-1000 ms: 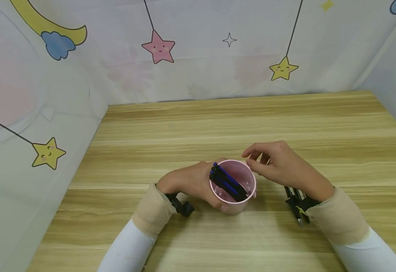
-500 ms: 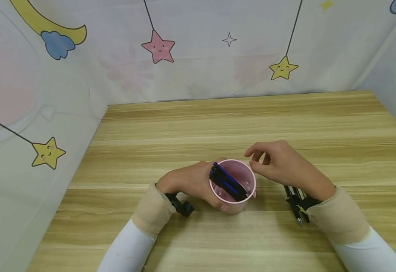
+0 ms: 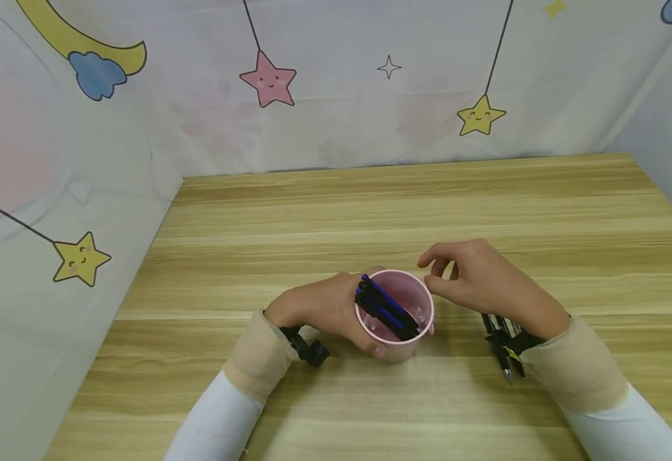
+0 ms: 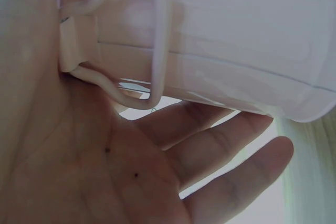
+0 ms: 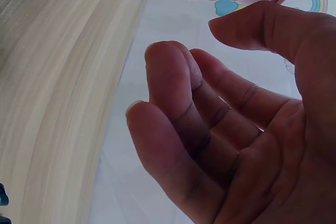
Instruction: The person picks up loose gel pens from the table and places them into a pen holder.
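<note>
A pink bucket-shaped pen cup (image 3: 394, 352) stands on the wooden table, tilted slightly in the head view. Several black-and-blue pens (image 3: 386, 308) lean inside it against the left rim. My left hand (image 3: 330, 312) wraps the cup's left side, thumb at the front. In the left wrist view, a wire-like handle (image 4: 160, 45) on the cup (image 4: 226, 35) sits close to the palm. My right hand (image 3: 476, 280) hovers just right of the rim with loosely bent fingers. The right wrist view shows nothing between its thumb and fingers (image 5: 163, 135).
Beneath the right wrist lie several dark pens (image 3: 505, 368), partly hidden by the wrist camera strap. A white cloth (image 3: 336, 128) printed with stars and a moon hangs behind the wooden table (image 3: 312, 218) and along its left side.
My right hand has drifted slightly right, away from the cup's rim. The left hand, the cup and the pens stay where they were.
</note>
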{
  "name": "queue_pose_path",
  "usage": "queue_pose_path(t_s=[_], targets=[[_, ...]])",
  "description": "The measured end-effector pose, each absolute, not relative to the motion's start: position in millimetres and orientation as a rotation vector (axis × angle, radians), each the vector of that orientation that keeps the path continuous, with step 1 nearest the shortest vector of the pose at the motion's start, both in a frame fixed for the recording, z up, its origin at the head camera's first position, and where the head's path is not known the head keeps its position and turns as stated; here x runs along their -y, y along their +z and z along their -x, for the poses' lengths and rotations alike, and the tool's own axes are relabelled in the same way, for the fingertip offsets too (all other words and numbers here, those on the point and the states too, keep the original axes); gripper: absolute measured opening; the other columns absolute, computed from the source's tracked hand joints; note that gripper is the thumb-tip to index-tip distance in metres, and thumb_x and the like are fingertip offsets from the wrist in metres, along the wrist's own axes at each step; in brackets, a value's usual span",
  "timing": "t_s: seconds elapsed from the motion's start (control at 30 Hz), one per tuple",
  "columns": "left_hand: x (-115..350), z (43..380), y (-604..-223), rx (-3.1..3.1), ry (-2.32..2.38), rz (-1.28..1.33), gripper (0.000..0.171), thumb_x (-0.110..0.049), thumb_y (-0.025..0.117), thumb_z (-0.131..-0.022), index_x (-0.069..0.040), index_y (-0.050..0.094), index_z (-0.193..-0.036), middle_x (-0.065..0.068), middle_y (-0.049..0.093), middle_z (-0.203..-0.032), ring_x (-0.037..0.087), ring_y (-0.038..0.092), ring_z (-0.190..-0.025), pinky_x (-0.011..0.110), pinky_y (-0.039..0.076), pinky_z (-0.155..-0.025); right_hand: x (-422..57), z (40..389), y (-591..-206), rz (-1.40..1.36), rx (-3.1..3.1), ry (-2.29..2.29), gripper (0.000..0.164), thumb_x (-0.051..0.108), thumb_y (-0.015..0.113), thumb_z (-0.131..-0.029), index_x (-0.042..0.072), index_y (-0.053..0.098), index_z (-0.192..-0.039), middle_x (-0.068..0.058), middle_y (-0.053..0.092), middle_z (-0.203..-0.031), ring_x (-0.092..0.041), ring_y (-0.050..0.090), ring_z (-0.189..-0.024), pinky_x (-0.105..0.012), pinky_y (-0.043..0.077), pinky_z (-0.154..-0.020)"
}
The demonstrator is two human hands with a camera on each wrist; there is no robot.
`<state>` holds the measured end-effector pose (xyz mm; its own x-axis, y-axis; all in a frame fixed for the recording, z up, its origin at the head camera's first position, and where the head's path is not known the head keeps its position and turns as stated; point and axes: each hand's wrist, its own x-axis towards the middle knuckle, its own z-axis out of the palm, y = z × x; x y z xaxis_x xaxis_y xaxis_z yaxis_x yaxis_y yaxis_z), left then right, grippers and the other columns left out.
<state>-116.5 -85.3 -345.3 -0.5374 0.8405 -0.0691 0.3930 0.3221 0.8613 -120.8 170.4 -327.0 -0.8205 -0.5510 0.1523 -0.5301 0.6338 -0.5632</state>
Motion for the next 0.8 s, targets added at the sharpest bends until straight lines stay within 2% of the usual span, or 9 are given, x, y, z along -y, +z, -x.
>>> queue_pose_path(t_s=[0.27,0.5,0.8], targets=[[82.9,105.0,-313.8,-2.086,1.138,-1.056,0.078,-0.024,0.084,-0.061,-0.013,0.045,-0.128,0.001,0.060,-0.114,0.008,0.055,-0.099,0.032,0.046,-0.088,-171.2,122.5,-327.2,0.862,-2.783,-0.901,0.017,0.022,0.065,-0.080,0.017,0.065,-0.096,0.010,0.063,-0.073,-0.010,0.053,-0.054,-0.030,0.047,-0.047],[81.9,104.5,-310.9,-2.097,1.122,-1.049,0.080,-0.022,0.084,-0.060,-0.012,0.045,-0.130,0.003,0.060,-0.115,0.009,0.055,-0.099,0.031,0.045,-0.089,-171.4,123.1,-328.9,0.866,-2.796,-0.874,0.017,0.024,0.066,-0.080,0.016,0.066,-0.095,0.009,0.063,-0.071,-0.006,0.050,-0.052,-0.030,0.045,-0.048],[81.3,104.9,-311.0,-2.089,1.135,-1.058,0.078,-0.021,0.083,-0.060,-0.011,0.046,-0.128,0.005,0.060,-0.115,0.009,0.055,-0.099,0.030,0.045,-0.088,-173.3,123.7,-327.0,0.839,-2.794,-0.789,0.027,0.032,0.066,-0.082,0.012,0.066,-0.100,0.007,0.064,-0.072,-0.006,0.050,-0.054,-0.030,0.046,-0.052]])
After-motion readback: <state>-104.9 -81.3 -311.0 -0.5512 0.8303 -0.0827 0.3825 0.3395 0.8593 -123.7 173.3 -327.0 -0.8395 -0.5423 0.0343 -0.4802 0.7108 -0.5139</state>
